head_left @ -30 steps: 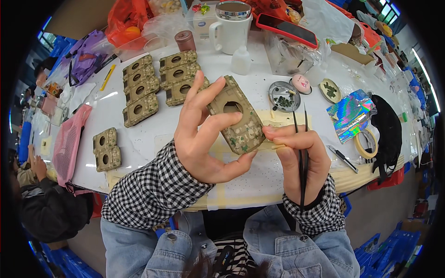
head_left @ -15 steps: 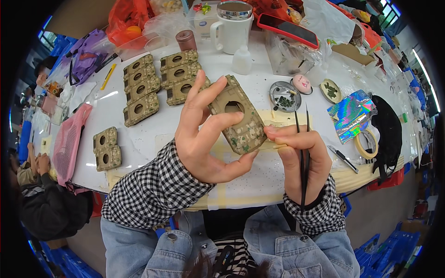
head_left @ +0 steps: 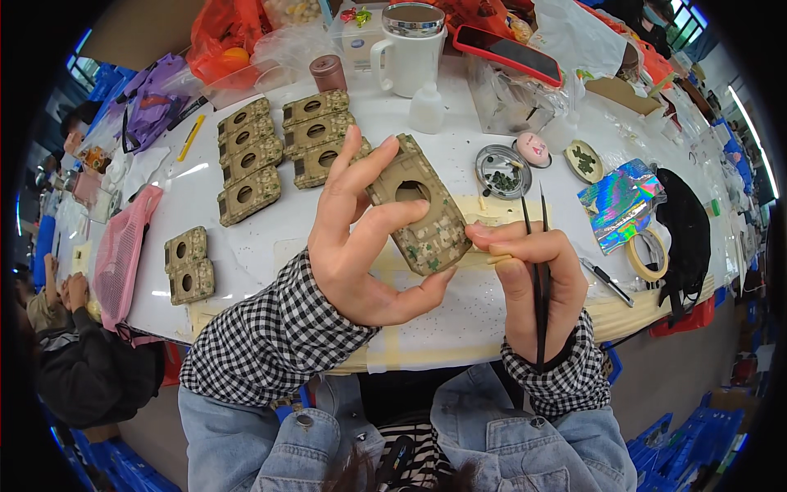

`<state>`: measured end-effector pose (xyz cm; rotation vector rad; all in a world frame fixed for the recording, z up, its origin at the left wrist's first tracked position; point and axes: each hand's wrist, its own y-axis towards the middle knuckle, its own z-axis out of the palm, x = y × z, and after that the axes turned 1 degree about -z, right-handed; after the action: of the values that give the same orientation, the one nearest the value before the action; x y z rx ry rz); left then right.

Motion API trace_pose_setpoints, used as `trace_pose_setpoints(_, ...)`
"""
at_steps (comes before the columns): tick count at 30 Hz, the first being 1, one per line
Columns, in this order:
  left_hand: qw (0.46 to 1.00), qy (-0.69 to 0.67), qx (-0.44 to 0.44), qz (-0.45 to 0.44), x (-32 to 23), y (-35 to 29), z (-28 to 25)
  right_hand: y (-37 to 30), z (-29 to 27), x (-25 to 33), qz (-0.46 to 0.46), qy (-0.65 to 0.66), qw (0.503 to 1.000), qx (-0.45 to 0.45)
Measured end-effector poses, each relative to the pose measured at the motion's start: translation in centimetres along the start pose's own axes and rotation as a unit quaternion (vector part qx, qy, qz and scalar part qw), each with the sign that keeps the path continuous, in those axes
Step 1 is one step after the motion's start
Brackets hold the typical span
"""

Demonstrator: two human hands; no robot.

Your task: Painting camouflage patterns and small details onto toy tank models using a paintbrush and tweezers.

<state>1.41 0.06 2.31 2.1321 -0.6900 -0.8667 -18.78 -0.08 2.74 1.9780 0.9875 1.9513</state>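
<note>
My left hand (head_left: 348, 262) grips a camouflage-painted model tank hull (head_left: 438, 238) by its edges, tilted above the table. One finger lies by the round hole in it. My right hand (head_left: 553, 275) is closed, with black tweezers (head_left: 541, 328) tucked upright across its fingers, their two tips pointing away from me. Between its thumb and fingertips it pinches a thin pale yellow stick (head_left: 498, 259) beside the hull's lower right corner. Whether the stick touches the hull, I cannot tell.
More camouflage hulls (head_left: 246, 199) stand in rows at left, with a pair (head_left: 190, 279) nearer me. A round dish (head_left: 492, 188) of dark green bits, a white mug (head_left: 407, 66), a red-edged phone (head_left: 508, 55), a craft knife (head_left: 607, 281) and a tape roll (head_left: 662, 266) surround the work spot.
The tweezers have shifted slightly in my right hand and their legs sit a little closer together. The hull and left hand are nearly unmoved.
</note>
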Motion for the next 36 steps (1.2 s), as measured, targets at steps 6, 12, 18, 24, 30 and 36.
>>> trace_pose_setpoints(6,1.000,0.008,-0.008,0.006,0.1,-0.1,-0.1,0.0,-2.0,0.0,0.026,-0.049,0.996,-0.074)
trace_pose_setpoints(12,1.000,0.006,-0.005,0.015,0.1,-0.1,0.1,0.7,-3.8,-1.6,-0.092,-0.382,0.918,-0.062)
trace_pose_setpoints(18,1.000,0.014,0.004,0.014,0.0,0.0,0.0,0.7,-3.6,-1.6,-0.065,-0.436,0.898,-0.012)
trace_pose_setpoints(24,1.000,0.006,-0.008,0.019,0.1,-0.2,0.2,0.3,-3.4,0.1,-0.103,-0.343,0.927,-0.111)
trace_pose_setpoints(30,1.000,0.002,-0.002,0.026,0.0,0.0,0.2,-0.1,-1.4,0.2,0.019,0.028,0.998,-0.050)
trace_pose_setpoints(36,1.000,0.007,0.006,0.021,-0.2,-0.1,0.0,0.0,-0.6,0.2,0.085,0.122,0.988,-0.032)
